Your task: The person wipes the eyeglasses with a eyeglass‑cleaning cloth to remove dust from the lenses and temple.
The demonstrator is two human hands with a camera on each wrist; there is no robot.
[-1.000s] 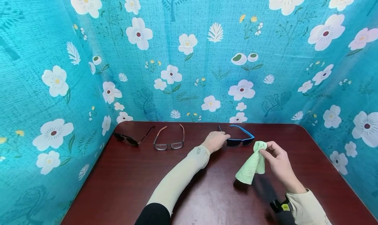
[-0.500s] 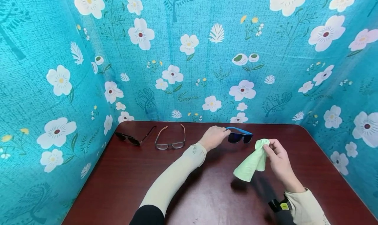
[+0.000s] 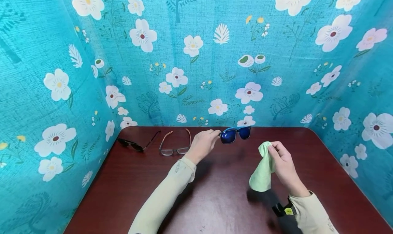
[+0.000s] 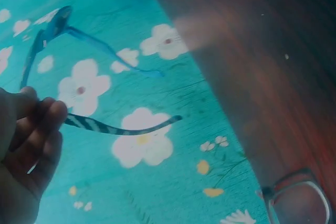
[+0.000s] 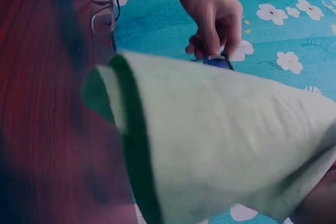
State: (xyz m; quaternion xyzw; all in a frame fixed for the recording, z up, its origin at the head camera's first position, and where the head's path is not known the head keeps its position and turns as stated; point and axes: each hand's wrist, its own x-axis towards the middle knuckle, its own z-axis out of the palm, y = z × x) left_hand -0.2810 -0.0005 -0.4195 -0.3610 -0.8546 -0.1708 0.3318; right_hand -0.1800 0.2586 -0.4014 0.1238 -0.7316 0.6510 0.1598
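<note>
My left hand [image 3: 203,143] pinches a pair of blue sunglasses [image 3: 235,135] at one side of the frame, near the table's back edge. Their dark blue lenses face me in the head view. In the left wrist view both temples of the sunglasses [image 4: 123,129] are spread, and thumb and fingers grip the hinge end. To the right, my right hand [image 3: 285,165] holds a light green cloth [image 3: 262,174] by its bunched top, and the rest hangs down. In the right wrist view the cloth [image 5: 226,129] hides most of the sunglasses.
On the dark red table [image 3: 215,206], clear eyeglasses [image 3: 175,151] with orange temples lie left of my left hand. Black sunglasses [image 3: 131,144] lie farther left. A blue flowered curtain [image 3: 196,63] stands behind and at both sides.
The left hand has taken hold of the blue sunglasses, lifted them off the table and moved them left, turning the lenses toward me. The green cloth has swung slightly in the right hand.
</note>
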